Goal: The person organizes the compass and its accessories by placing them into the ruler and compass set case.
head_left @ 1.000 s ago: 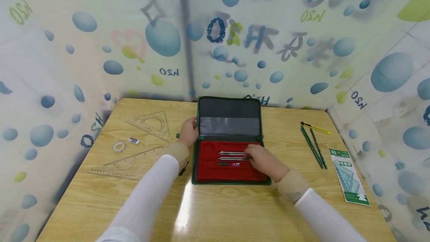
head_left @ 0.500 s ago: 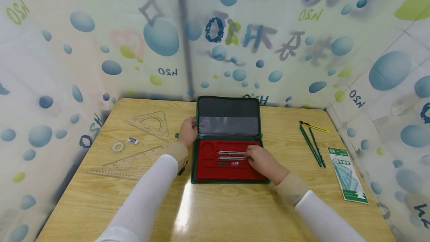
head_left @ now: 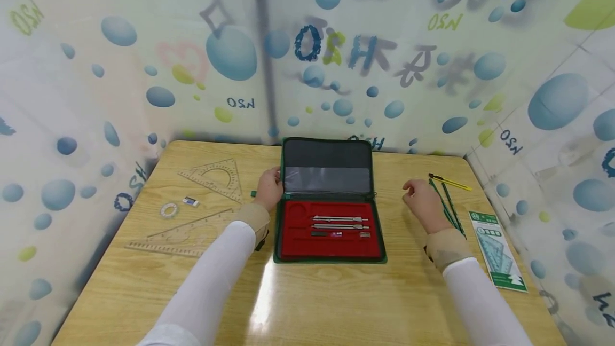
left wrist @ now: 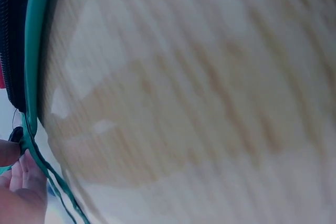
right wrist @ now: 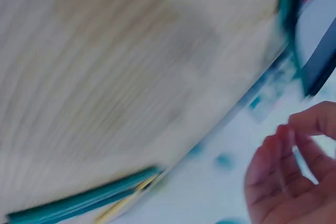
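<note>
A green zip case (head_left: 379, 252) lies open on the table, its black lid raised at the back. In its red tray (head_left: 307, 247) rest a compass (head_left: 338, 219), a second slim silver compass-like tool (head_left: 338, 226) below it, a small dark block (head_left: 318, 234), a small purple piece (head_left: 336, 234) and a small silvery piece (head_left: 365, 235). My left hand (head_left: 269, 190) pinches the case's left edge near the hinge; the left wrist view shows thumb and fingers (left wrist: 31, 177) at the green trim. My right hand (head_left: 425, 204), holding nothing, hovers beside the pencils with loosely bent fingers.
Green pencils (head_left: 449, 204) and a yellow utility knife (head_left: 451, 181) lie at right, near a set-square packet (head_left: 498, 250). At left are a set square (head_left: 235, 175), a larger one (head_left: 168, 247), a tape roll (head_left: 169, 210) and an eraser (head_left: 190, 202). A patterned wall stands behind.
My right hand has left the tray and moved right and back toward the pencils, uncovering the tools' right ends and the small silvery piece. My left hand stays at the case's edge.
</note>
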Available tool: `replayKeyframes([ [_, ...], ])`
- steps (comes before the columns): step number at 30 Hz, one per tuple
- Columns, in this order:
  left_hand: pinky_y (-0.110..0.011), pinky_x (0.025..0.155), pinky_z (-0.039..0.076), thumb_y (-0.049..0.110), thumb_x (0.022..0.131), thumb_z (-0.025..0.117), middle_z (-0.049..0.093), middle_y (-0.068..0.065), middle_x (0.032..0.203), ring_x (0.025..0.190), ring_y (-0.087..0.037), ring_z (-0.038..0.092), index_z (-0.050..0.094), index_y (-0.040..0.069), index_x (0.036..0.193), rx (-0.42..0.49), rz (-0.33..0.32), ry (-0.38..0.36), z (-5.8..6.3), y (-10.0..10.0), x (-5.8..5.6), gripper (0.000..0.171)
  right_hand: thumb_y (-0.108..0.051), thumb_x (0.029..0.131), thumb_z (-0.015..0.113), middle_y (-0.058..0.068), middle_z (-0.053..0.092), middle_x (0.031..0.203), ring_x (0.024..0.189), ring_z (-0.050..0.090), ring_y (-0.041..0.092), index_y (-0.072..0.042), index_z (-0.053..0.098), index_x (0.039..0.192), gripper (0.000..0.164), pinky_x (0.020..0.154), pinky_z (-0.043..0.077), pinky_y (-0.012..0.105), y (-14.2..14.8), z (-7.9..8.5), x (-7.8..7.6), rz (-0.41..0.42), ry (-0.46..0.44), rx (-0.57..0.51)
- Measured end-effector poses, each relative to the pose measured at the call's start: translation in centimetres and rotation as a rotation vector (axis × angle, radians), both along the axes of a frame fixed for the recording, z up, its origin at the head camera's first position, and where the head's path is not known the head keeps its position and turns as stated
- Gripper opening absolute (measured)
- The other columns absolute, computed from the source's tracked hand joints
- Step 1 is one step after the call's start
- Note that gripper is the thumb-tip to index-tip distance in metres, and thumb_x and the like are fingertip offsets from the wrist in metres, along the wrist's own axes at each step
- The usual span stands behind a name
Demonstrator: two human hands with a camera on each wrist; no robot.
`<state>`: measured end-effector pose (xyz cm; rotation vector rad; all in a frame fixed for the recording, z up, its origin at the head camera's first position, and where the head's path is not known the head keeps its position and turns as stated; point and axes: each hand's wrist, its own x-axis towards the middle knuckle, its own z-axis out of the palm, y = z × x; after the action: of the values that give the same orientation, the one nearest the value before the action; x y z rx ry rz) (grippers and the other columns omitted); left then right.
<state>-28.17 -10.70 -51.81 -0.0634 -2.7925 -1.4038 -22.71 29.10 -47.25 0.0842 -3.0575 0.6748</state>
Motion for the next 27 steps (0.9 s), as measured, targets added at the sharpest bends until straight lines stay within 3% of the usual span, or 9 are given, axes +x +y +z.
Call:
replayKeyframes([
  [4,-0.040,0.083,0.049,-0.008,0.089,0.049,0.056,-0.021,0.109,0.100,-0.031,0.056,0.047,-0.006,0.131,0.002,0.000,-0.007,-0.1,0.1,0.0,0.043,-0.010,0.089,0.053,0.028,0.059,0.099,0.078,0.058,0.035,0.010,0.057,0.113,0.031,0.062,0.047,0.044,3.8,-0.3,-0.2,-0.129,-0.063,-0.004],
  [9,-0.040,0.082,0.049,-0.009,0.087,0.050,0.057,-0.022,0.106,0.097,-0.031,0.058,0.049,-0.007,0.129,-0.016,0.011,0.023,-0.1,0.2,-0.1,0.042,-0.012,0.091,0.049,0.034,0.054,0.111,0.093,0.054,0.045,0.013,0.052,0.115,0.035,0.071,0.046,0.052,6.8,-0.9,0.7,-0.279,-0.132,-0.030],
  [11,-0.040,0.082,0.049,-0.009,0.087,0.050,0.057,-0.022,0.105,0.096,-0.031,0.058,0.049,-0.007,0.128,-0.021,0.012,0.033,-0.1,0.2,-0.1,0.042,-0.011,0.090,0.049,0.035,0.053,0.111,0.095,0.053,0.048,0.014,0.053,0.113,0.035,0.071,0.047,0.053,7.6,-1.1,1.1,-0.330,-0.132,-0.010],
  [13,-0.040,0.082,0.049,-0.009,0.087,0.050,0.057,-0.022,0.105,0.096,-0.031,0.058,0.049,-0.007,0.129,-0.015,0.011,0.031,-0.1,0.1,-0.1,0.042,-0.011,0.088,0.048,0.034,0.056,0.102,0.086,0.055,0.046,0.014,0.057,0.103,0.030,0.065,0.047,0.051,8.3,-1.3,1.6,-0.372,-0.135,0.018],
  [18,-0.040,0.083,0.049,-0.008,0.088,0.049,0.056,-0.021,0.108,0.099,-0.031,0.056,0.047,-0.006,0.131,0.002,0.006,0.006,-0.2,0.0,0.1,0.043,-0.009,0.085,0.049,0.028,0.060,0.075,0.064,0.055,0.036,0.009,0.063,0.071,0.027,0.052,0.046,0.046,9.5,-1.5,2.4,-0.354,-0.150,0.102],
  [27,-0.041,0.084,0.049,-0.010,0.086,0.049,0.056,-0.024,0.108,0.100,-0.033,0.057,0.048,-0.008,0.129,0.014,-0.004,0.044,-0.5,0.0,-0.2,0.043,-0.004,0.085,0.046,0.027,0.061,0.074,0.065,0.057,0.036,0.007,0.063,0.066,0.028,0.052,0.047,0.046,10.1,-1.8,2.6,-0.353,-0.209,0.119],
])
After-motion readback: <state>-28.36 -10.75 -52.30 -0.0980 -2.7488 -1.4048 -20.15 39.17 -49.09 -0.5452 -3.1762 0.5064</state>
